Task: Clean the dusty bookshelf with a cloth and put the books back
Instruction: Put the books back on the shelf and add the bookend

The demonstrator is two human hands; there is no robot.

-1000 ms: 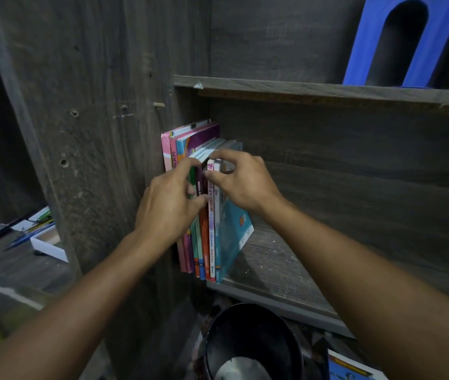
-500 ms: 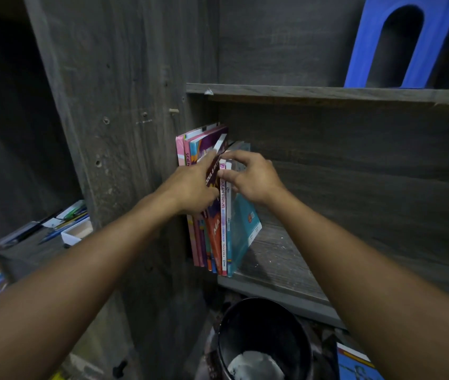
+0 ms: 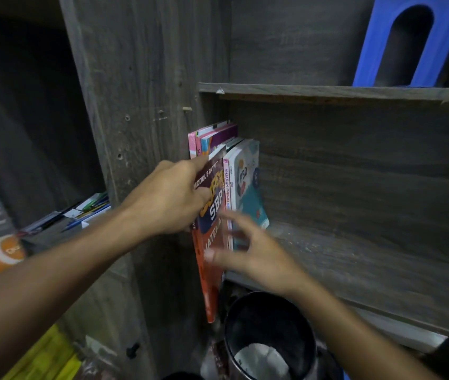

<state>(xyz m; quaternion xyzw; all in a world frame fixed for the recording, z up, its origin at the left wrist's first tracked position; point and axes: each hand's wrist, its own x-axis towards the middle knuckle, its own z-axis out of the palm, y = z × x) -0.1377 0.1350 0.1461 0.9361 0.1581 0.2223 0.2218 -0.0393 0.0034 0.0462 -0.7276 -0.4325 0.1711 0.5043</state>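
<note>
The left hand [image 3: 168,198] pinches a maroon-and-orange workbook [image 3: 213,212], thumb across the cover and fingers tucked behind. The workbook leans out of the row of books [image 3: 218,135], which stands at the shelf's nine o'clock end against the side panel [image 3: 141,105]. Its lower corner hangs past the front edge of the shelf board [image 3: 355,264].

The right hand [image 3: 256,259] is blurred, fingers spread and holding nothing, at five o'clock of the workbook. I cannot tell whether it touches the spines. A teal book [image 3: 248,187] closes the row at three o'clock, and a black bin [image 3: 270,325] sits at six o'clock below. No cloth is in sight.

I judge this the book-handling step, though one look does not say whether the workbook is coming out or going in. Either way, the next move needs the free hand to steady the neighbouring books so they don't tip.
</note>
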